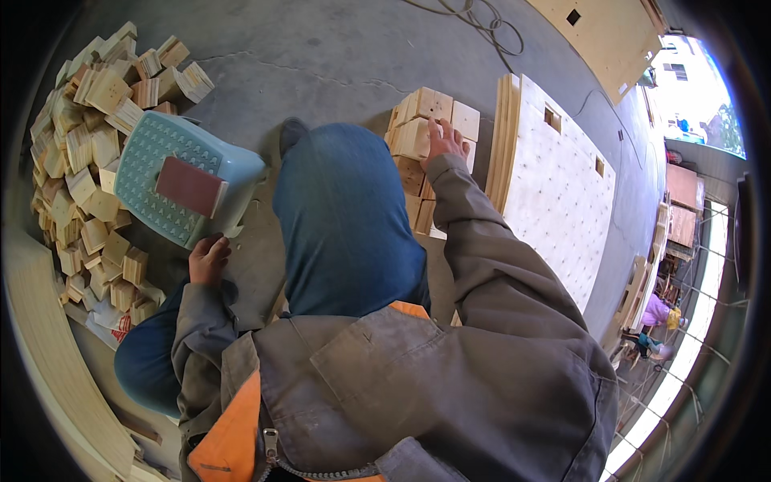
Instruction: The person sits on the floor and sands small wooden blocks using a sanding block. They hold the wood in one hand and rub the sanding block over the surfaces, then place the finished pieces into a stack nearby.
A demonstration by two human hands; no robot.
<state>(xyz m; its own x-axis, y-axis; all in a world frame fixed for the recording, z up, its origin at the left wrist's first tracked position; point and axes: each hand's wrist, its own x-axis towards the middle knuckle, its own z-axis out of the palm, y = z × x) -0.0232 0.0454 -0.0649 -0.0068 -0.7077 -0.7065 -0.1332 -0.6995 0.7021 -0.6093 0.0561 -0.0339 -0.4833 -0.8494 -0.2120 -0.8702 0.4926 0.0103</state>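
My right hand (pixel 446 140) rests its spread fingers on the top of a stack of pale wooden blocks (pixel 414 136), right of my knee. Close to the near corner of a light-blue plastic step stool (pixel 144 197), my left hand (pixel 210 259) has its fingers curled in; whatever they may hold is hidden. On the stool's studded top lies a flat reddish-brown rectangular piece (pixel 189 186), apart from the hand.
A big heap of loose wooden blocks (pixel 80 161) spreads behind and left of the stool. Stacked plywood panels (pixel 554 177) with square cut-outs stand at the right. A hose (pixel 482 24) lies coiled on the far concrete floor. Bright daylight enters at the upper right.
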